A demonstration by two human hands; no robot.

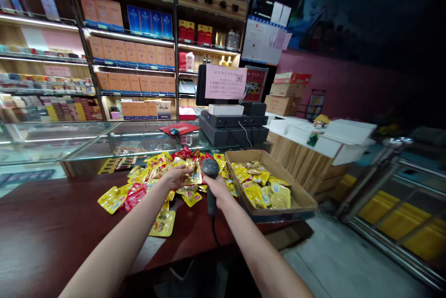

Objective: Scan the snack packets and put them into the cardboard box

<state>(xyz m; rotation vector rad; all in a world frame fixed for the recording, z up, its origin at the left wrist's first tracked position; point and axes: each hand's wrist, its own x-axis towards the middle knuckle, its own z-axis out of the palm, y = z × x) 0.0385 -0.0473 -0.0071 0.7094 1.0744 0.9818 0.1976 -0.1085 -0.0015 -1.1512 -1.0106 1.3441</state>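
Note:
My right hand (220,188) is wrapped round the handle of a dark grey barcode scanner (210,168), held upright with its cable hanging below. To the left of the scanner, my left hand (176,177) has its fingers closed on the edge of a gold snack packet (195,173), which faces the scanner. Under and around my left hand lies a loose heap of yellow, gold and red snack packets (139,175). One yellow packet (163,223) lies apart near my left forearm. Right of the scanner, an open cardboard box (303,201) holds several yellow packets (270,193).
Behind the heap is a glass counter (139,133) with a red mat (179,128) and a mouse. A cash drawer (233,133) and a monitor with a pink notice (225,82) stand beyond. Shelves of boxes line the back. A metal railing (383,195) is at right.

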